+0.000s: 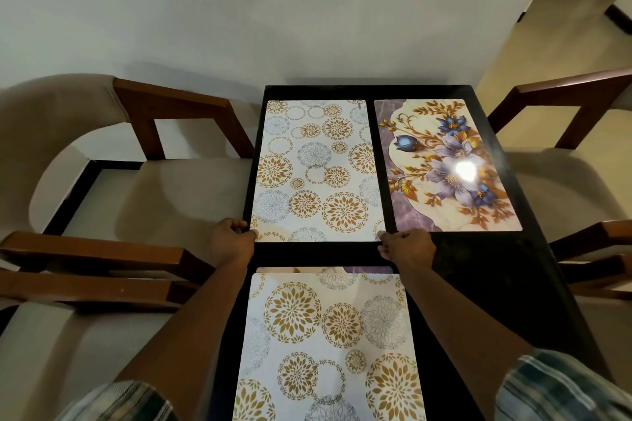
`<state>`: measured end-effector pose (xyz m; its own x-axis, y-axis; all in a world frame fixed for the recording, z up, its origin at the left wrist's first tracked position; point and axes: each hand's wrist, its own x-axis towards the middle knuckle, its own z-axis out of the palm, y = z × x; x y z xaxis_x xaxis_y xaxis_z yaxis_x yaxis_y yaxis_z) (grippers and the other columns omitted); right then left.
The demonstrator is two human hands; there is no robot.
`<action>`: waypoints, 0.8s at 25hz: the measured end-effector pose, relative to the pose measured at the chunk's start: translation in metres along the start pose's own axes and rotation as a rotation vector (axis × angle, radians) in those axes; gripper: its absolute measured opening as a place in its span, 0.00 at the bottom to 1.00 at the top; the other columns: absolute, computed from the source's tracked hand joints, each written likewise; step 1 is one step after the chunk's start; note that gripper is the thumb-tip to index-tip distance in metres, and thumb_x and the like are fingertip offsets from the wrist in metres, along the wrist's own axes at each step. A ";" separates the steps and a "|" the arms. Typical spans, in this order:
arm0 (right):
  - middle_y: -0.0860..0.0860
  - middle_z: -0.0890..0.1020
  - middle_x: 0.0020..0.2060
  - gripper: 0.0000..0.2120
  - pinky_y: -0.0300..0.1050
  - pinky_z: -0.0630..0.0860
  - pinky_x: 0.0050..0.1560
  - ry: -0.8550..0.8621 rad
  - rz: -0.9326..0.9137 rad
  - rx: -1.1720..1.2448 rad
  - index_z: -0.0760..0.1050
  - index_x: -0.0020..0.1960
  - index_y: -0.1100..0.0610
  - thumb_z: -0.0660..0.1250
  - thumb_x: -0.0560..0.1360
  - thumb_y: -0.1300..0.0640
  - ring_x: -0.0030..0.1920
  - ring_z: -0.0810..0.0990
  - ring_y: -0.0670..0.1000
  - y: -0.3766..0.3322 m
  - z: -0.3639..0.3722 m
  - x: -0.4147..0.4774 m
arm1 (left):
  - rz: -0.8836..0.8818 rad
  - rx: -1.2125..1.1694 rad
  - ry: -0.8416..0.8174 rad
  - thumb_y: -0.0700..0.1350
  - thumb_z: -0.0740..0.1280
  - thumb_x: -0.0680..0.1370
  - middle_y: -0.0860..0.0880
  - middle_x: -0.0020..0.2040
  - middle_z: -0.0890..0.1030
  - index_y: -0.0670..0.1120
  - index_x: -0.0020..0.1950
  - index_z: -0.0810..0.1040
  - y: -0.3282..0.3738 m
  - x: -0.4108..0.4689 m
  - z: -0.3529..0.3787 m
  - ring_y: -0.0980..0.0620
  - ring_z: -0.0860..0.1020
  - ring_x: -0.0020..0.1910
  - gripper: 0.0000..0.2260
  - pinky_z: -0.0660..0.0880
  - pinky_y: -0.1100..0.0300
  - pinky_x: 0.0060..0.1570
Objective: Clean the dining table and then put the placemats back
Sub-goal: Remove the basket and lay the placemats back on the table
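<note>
**A:** Head view first: where does the circle-patterned placemat (pixel 318 167) lie?

**B:** Flat on the far left quarter of the dining table (pixel 478 267), its long side running away from the person.

**A:** And the hands?

**B:** The left hand (pixel 231 239) pinches its near-left corner at the table's left edge, fingers curled. The right hand (pixel 407 244) holds its near-right corner with curled fingers.

**A:** What else is on the table?

**B:** A floral placemat (pixel 444 164) on the far right quarter, just beside the first, with a strip of dark tabletop between them. On the near left quarter lies a second circle placemat (pixel 328 349), and the far edge of a purple-edged mat (pixel 369 269) peeks out beneath it.

**A:** Beside the table?

**B:** A left chair (pixel 178 109) and a right chair (pixel 574 96), both wooden with pale cushions, one at each side
</note>
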<state>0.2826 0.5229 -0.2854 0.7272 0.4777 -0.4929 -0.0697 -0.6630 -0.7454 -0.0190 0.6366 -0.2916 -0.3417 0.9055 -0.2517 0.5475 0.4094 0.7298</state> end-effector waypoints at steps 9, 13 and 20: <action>0.56 0.86 0.46 0.06 0.51 0.86 0.51 -0.134 -0.108 0.130 0.82 0.52 0.57 0.74 0.78 0.55 0.45 0.87 0.53 0.032 -0.045 -0.060 | 0.118 -0.015 -0.125 0.43 0.74 0.78 0.47 0.56 0.85 0.43 0.63 0.82 -0.031 -0.075 -0.032 0.48 0.83 0.54 0.14 0.81 0.51 0.57; 0.50 0.85 0.49 0.07 0.52 0.81 0.57 -0.054 -0.043 -0.065 0.81 0.55 0.54 0.75 0.78 0.55 0.51 0.84 0.52 0.122 -0.101 -0.151 | 0.053 -0.084 -0.182 0.43 0.76 0.77 0.49 0.60 0.83 0.46 0.67 0.80 -0.082 -0.141 -0.076 0.50 0.82 0.57 0.19 0.79 0.52 0.58; 0.51 0.85 0.42 0.22 0.28 0.74 0.51 -0.472 0.157 -0.259 0.83 0.46 0.57 0.85 0.60 0.45 0.47 0.84 0.44 0.201 -0.160 -0.256 | -0.166 0.080 -0.312 0.43 0.80 0.73 0.47 0.61 0.83 0.45 0.67 0.80 -0.152 -0.242 -0.130 0.49 0.80 0.52 0.24 0.76 0.52 0.64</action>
<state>0.1912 0.1748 -0.2374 0.3330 0.5288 -0.7807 0.0614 -0.8384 -0.5416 -0.1186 0.3410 -0.2591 -0.1887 0.8111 -0.5536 0.5666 0.5504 0.6133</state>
